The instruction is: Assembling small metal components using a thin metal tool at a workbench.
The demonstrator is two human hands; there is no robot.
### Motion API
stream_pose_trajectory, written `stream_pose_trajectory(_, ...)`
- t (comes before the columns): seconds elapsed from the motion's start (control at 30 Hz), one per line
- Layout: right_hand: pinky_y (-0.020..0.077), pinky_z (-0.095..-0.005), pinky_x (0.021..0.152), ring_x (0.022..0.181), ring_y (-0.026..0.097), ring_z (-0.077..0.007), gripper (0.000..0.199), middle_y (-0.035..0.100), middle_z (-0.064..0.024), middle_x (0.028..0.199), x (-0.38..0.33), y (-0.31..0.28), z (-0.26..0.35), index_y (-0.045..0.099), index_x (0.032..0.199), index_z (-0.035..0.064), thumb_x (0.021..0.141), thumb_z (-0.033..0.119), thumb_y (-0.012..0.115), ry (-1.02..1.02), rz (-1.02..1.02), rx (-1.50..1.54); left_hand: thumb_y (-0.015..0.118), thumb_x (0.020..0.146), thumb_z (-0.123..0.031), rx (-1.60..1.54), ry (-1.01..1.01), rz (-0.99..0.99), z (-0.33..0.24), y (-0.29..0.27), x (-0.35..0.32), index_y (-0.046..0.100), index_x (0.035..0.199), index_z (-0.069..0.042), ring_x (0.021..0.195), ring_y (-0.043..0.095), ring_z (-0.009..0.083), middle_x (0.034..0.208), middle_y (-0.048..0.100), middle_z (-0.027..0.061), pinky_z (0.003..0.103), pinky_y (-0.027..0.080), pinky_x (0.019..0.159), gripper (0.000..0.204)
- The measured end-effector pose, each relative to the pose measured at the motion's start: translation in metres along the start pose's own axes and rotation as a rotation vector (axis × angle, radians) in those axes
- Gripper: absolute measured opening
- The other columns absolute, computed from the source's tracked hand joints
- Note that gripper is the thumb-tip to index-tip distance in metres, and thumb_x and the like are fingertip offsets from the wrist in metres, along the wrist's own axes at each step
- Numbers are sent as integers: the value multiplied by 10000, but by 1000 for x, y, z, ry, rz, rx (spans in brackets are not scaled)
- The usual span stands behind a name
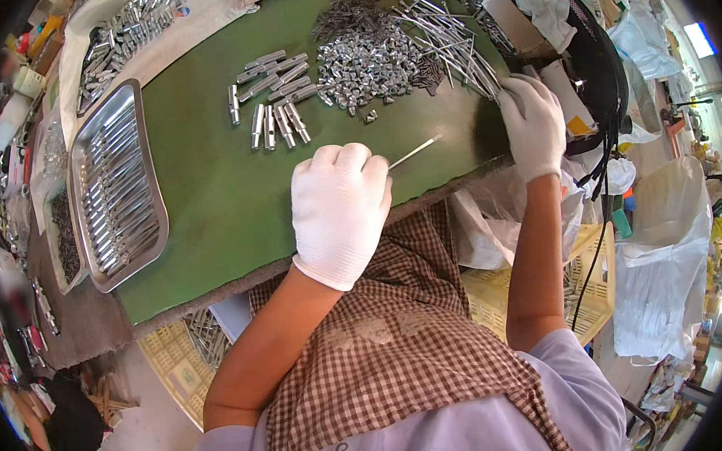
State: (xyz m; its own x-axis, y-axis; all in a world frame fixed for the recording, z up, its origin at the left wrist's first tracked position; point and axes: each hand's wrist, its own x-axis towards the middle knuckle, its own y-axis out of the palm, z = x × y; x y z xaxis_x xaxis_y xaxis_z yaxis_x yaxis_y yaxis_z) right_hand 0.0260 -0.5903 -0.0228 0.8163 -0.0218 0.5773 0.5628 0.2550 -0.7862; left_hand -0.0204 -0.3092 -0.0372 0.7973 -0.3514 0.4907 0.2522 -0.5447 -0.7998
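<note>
My left hand [340,210], in a white glove, is closed on a thin metal rod [417,150] that sticks out to the right over the green mat [215,203]. My right hand [534,123], also gloved, reaches into the long thin rods [448,36] at the mat's right edge; whether it holds one I cannot tell. A heap of small shiny metal pieces [365,60] lies beyond the hands. A few short metal cylinders [270,97] lie in loose rows to the left of the heap.
A steel tray [85,167] filled with finished metal cylinders sits at the mat's left. More cylinders [121,32] lie on a white sheet behind it. Yellow plastic crates [590,279] stand under the table, plastic bags and black cables to the right.
</note>
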Motion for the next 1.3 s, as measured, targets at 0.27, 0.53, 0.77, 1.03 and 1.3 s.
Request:
stream_pose_trajectory(0.27, 462, -475, 938, 1035, 615, -397, 234, 691, -175, 1071, 17, 37, -8, 708, 967, 42, 853, 246, 694, 23, 93, -99, 749, 777, -161, 226, -74, -61, 49, -57, -26, 630, 971, -168, 991, 579, 281, 1038, 579, 14, 435, 457, 853, 228)
stream_pose_trajectory(0.53, 497, -403, 909, 998, 659, -287, 174, 714, -125, 1054, 16, 44, -15, 697, 1010, 28, 919, 177, 693, 79, -251, -96, 639, 902, -186, 616, -256, -90, 234, -172, -49, 693, 986, -91, 948, 655, 308, 1016, 691, 98, 431, 513, 852, 137)
stream_pose_trajectory(0.77, 516, -277, 801, 841, 639, -132, 159, 679, -35, 921, -7, 15, 47, 689, 1017, 51, 879, 97, 750, 309, -312, 506, 575, 949, -200, 585, -240, 76, 335, -194, -80, 713, 1134, -79, 1100, 641, 328, 1155, 692, 145, 403, 495, 975, 261)
stream_pose_trajectory(1.03, 540, -316, 789, 863, 725, -210, 482, 732, -94, 947, -35, 7, 66, 608, 1272, 109, 825, 133, 787, 308, -48, 556, 511, 964, -128, 420, -137, 68, 178, -139, -9, 702, 1091, -65, 1007, 655, 335, 1092, 685, 152, 419, 511, 902, 238)
stream_pose_trajectory(1.3, 541, -327, 799, 830, 713, -216, 548, 737, -108, 926, -30, 23, 65, 583, 1323, 93, 827, 183, 798, 401, 11, 580, 698, 860, -151, 178, -190, 130, 66, -53, 2, 664, 1031, -81, 966, 605, 353, 1054, 614, 148, 440, 488, 862, 188)
